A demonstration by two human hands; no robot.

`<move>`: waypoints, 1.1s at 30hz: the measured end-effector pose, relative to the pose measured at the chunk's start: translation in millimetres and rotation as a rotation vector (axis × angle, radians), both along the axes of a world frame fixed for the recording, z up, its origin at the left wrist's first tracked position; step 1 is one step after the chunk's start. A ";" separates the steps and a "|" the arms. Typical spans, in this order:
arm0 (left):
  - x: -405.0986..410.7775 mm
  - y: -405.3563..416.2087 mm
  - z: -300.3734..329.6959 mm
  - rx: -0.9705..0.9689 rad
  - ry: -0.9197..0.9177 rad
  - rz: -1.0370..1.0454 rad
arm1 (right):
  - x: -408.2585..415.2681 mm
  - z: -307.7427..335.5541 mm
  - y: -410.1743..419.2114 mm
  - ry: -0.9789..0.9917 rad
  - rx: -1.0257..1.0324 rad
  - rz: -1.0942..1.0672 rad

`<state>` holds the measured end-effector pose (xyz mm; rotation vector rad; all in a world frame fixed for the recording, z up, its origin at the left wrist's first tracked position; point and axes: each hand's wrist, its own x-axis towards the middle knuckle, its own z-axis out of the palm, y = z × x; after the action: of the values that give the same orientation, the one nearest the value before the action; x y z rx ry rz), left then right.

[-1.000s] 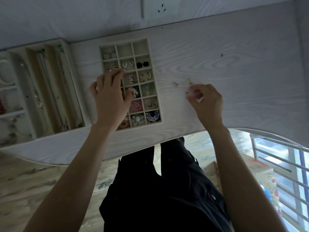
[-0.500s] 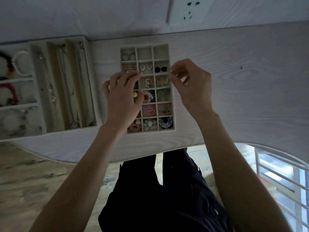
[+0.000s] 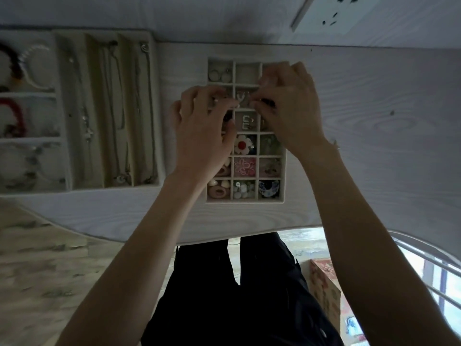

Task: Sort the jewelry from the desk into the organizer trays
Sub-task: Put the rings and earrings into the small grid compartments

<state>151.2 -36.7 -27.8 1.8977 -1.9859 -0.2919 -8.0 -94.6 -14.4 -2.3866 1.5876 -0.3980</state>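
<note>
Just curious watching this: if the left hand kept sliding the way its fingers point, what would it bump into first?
Probably the right hand: the left hand points at it across the small organizer tray, fingertips nearly meeting.

Prob. home bedroom: desk (image 3: 374, 146) w/ jewelry trays (image 3: 154, 108), wall outlet (image 3: 334, 11), wood floor (image 3: 37, 258).

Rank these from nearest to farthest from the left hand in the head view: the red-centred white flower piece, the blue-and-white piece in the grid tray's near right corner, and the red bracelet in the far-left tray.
1. White flower piece: just right of the left hand, mid grid tray.
2. Blue-and-white piece: near right corner compartment.
3. Red bracelet: far-left tray, beyond the necklace tray.
</note>
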 end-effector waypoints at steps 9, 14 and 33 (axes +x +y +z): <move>1.9 -6.7 -2.7 -0.008 -0.036 -0.042 | -5.0 5.5 14.9 -0.119 -0.033 -0.098; 5.7 -7.0 -0.9 -0.017 0.029 -0.001 | 1.1 1.1 14.1 -0.102 -0.013 -0.070; 8.7 -4.4 -1.7 -0.007 0.133 -0.001 | 1.7 3.8 4.3 -0.033 0.009 -0.033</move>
<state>159.9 -41.1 -29.5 1.8233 -1.8983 -0.4010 -6.3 -90.3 -10.6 -2.3383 1.6126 -0.4337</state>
